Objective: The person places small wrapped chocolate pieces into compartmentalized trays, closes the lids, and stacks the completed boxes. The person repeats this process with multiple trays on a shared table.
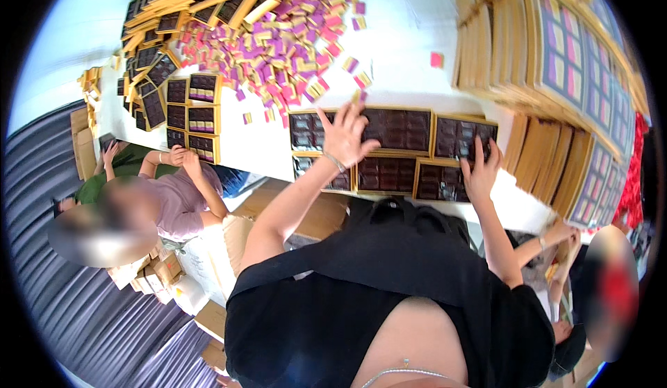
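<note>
Before me on the white table lie two rows of gold-edged boxes with dark brown compartmented plastic trays. My left hand (346, 137) is spread over the back row, between the left box (306, 131) and the middle box (398, 129). Nothing shows in its grasp, and whether it touches the trays is unclear. A small purple-and-gold wrapped piece (359, 97) lies just beyond its fingertips. My right hand (482, 172) has its fingers apart on the right-hand back box (461, 135), beside the front right box (437, 179). The compartments that I can see hold no pieces.
A loose heap of pink, purple and gold wrapped pieces (281, 49) spreads across the table. More gold-edged boxes (151, 65) are piled behind it. Tall stacks of filled boxes (563, 54) stand at right. One person (182, 195) works at left; another person's hand (560, 231) is at right.
</note>
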### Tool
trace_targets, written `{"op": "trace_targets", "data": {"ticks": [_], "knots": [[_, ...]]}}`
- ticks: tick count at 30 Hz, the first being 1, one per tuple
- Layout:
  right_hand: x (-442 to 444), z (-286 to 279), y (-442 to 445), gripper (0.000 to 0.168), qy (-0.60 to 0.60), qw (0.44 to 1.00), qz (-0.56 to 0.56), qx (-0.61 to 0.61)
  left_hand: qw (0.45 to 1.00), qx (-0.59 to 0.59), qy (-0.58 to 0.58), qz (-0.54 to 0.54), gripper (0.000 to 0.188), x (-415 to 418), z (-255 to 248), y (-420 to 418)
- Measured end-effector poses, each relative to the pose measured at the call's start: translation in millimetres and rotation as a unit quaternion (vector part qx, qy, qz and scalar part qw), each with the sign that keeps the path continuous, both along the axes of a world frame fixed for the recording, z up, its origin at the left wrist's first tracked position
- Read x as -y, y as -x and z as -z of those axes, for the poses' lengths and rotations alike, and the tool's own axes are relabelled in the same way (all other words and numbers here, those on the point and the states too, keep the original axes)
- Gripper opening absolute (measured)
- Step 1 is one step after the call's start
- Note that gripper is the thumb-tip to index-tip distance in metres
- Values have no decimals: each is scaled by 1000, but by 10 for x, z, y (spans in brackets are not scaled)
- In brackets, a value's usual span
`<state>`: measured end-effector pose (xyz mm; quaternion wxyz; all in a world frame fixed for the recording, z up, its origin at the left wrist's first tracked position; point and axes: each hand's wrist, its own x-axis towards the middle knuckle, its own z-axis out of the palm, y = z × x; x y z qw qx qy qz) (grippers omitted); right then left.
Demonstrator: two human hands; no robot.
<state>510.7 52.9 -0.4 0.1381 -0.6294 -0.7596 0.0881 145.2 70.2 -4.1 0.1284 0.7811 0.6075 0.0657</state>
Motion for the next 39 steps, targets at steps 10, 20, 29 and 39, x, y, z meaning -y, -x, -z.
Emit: {"op": "trace_targets", "data": {"ticks": [10,20,29,39], "knots": [[-1582,-485,1535,64,-32,941,-58,-332,669,489,-69,-555,108,-3365,-450,569],[-4511,200,3177,36,340,357,444,-748,659,516,-127,-532,61,-3939,240,1144],[-1737,-500,2063,18,442,350,185,-805,630,645,-45,-430,33,-271,-929,1986],[834,-449,1594,23,600,197,490,-601,511,671,40,-536,46,2093,16,1266]]}}
